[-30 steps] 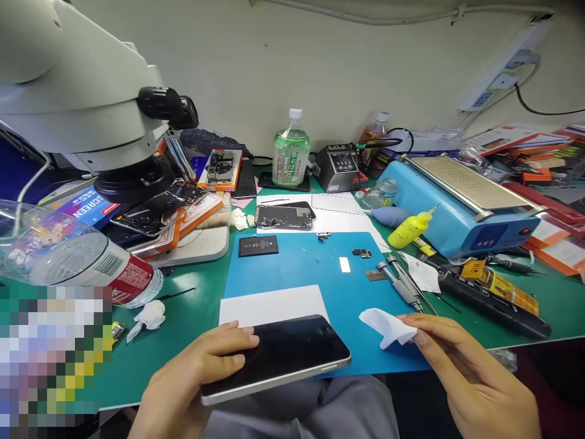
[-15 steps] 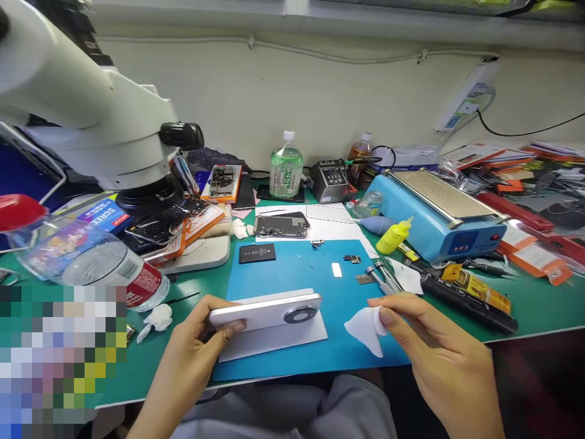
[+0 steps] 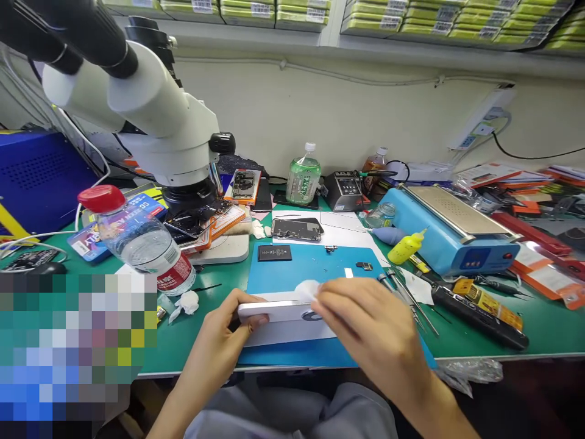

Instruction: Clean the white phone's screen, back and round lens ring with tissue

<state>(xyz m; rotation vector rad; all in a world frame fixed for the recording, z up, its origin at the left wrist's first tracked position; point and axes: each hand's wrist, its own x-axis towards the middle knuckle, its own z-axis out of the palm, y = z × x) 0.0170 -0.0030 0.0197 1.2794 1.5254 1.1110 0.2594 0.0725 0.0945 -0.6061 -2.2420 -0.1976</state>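
Observation:
A white smartphone [image 3: 278, 312] with a round camera ring is tilted on its edge above a white sheet [image 3: 283, 332]. My left hand [image 3: 233, 323] grips its left end, thumb on the back face. At the camera end, my right hand [image 3: 365, 323] pinches a white wipe [image 3: 307, 290], which lies against the phone's upper edge. The right fingers partly cover the camera ring. Beneath is a blue mat [image 3: 315, 262] bearing a black battery [image 3: 274, 252], a small camera module [image 3: 364, 266] and tiny parts. A removed phone screen [image 3: 296, 229] lies behind the mat.
A microscope [image 3: 169, 140] and a red-capped bottle [image 3: 146, 250] stand at left. On the right are tweezers [image 3: 418, 305], a yellow squeeze bottle [image 3: 406, 247], a blue heating plate machine [image 3: 452, 235] and a black screwdriver [image 3: 479, 317]. A crumpled tissue [image 3: 186, 303] lies left of my hand.
My right hand has moved left with the wipe, from beside the phone onto its camera end. My left hand keeps its grip. The view has shifted left and up.

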